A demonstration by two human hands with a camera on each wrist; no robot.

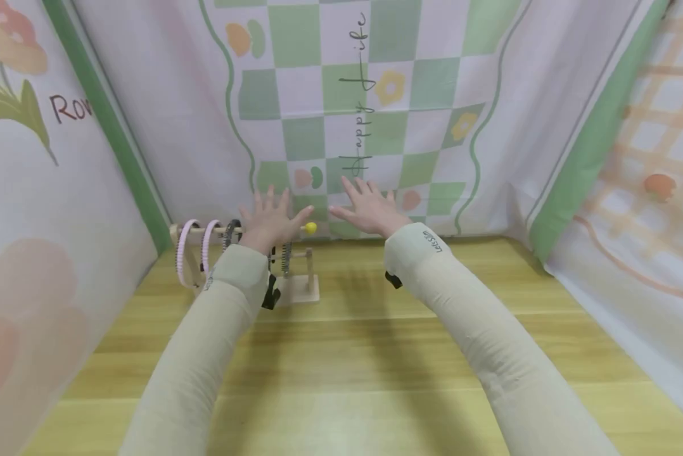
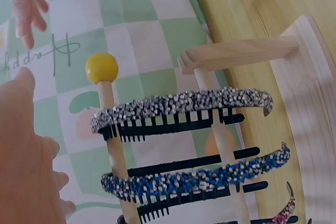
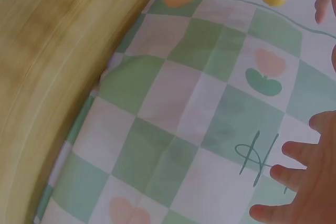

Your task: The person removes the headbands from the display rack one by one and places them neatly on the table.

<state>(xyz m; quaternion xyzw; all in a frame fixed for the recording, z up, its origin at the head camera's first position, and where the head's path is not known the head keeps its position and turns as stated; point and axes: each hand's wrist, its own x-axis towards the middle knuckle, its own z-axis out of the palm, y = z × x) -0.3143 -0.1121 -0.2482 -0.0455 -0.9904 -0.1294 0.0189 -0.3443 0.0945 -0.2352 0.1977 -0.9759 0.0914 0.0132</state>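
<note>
We have the left hand (image 1: pixel 270 221) and right hand (image 1: pixel 370 210) both spread wide, holding nothing; left is near the pale wooden headband rack (image 1: pixel 303 290). We see it at the back left of the wood-grain table (image 1: pixel 341 386), carrying pink headbands (image 1: pixel 180 254), a silver-black beaded headband (image 2: pixel 178 104) and a blue beaded headband (image 2: pixel 194 180).

Long cream sleeves (image 1: pixel 484 335), wide cuffs (image 1: pixel 407 253), dark lettering (image 1: pixel 433 241), black wrist pieces (image 1: pixel 270 294)
</note>
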